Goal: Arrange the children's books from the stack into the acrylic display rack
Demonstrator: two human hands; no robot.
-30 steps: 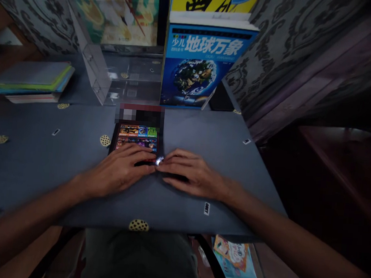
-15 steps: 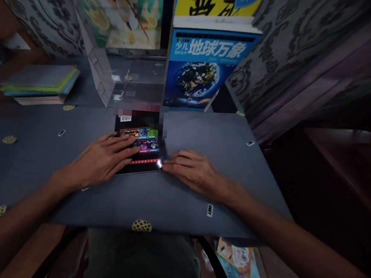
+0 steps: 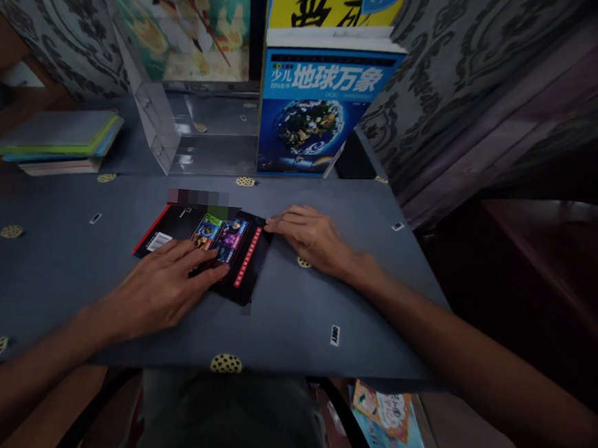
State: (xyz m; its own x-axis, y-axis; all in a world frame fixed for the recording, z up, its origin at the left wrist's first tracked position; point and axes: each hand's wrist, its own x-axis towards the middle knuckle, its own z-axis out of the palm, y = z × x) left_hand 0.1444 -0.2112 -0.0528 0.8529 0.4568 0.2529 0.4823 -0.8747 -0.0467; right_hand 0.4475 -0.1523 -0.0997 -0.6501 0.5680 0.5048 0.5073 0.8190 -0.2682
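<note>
A black book [image 3: 228, 236] with a red spine edge, a barcode and small coloured pictures lies turned at an angle on the cloth-covered table. On its lower left part rests my left hand [image 3: 167, 286], fingers stretched over the cover. My right hand [image 3: 308, 235] pinches the book's far right corner, its fingers pressed together. Part of the book's far edge is blurred by pixel blocks, and the left hand hides some of the cover.
Behind the book stands a clear acrylic holder [image 3: 154, 126], with a blue book with an Earth picture [image 3: 312, 114] upright at its right. Stacked books [image 3: 60, 136] lie at back left. A black chair arm [image 3: 350, 428] and colourful packets [image 3: 391, 424] are below the table's front edge.
The black book has turned counterclockwise, its red strip swinging from the near side to the right. My right hand has moved away from me with the corner; my left hand has come slightly nearer.
</note>
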